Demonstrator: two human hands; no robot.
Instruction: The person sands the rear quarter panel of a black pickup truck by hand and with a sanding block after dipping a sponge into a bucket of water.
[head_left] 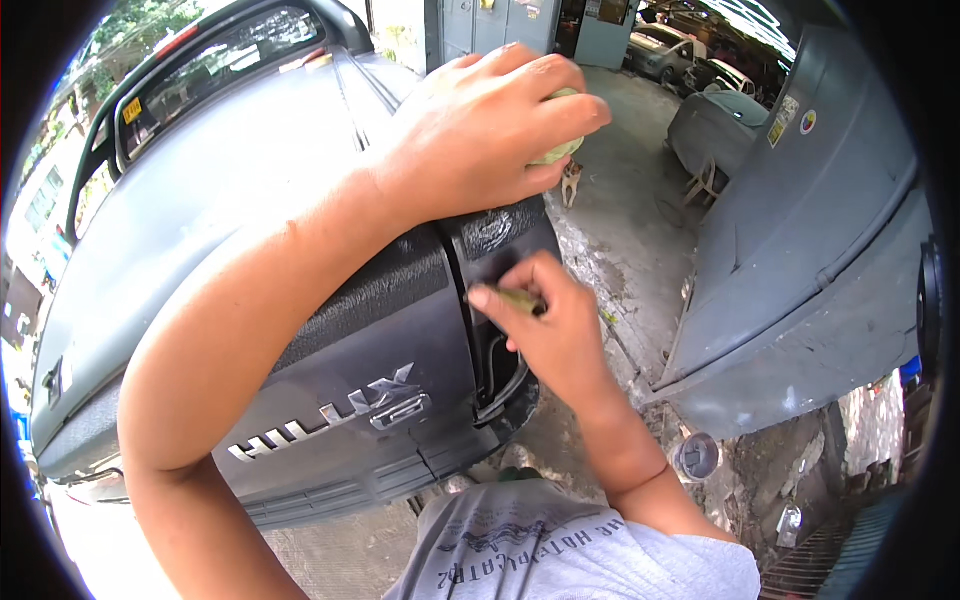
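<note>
A dark grey pickup tailgate, with chrome lettering, is in front of me. My left hand rests over its upper right corner, fingers curled round a pale green rounded thing that mostly hides in the palm. Lower down, my right hand is at the gap beside the tail-light recess. Its thumb and fingers pinch a small yellow-green piece against the dark corner panel. Whether that piece is tape, cloth or a pad I cannot tell.
A grey silver bed cover stretches to the cab's rear window. At the right stands a large grey vehicle body. A round tin sits on the ground near my right arm. Farther back are a dog, a chair and parked cars.
</note>
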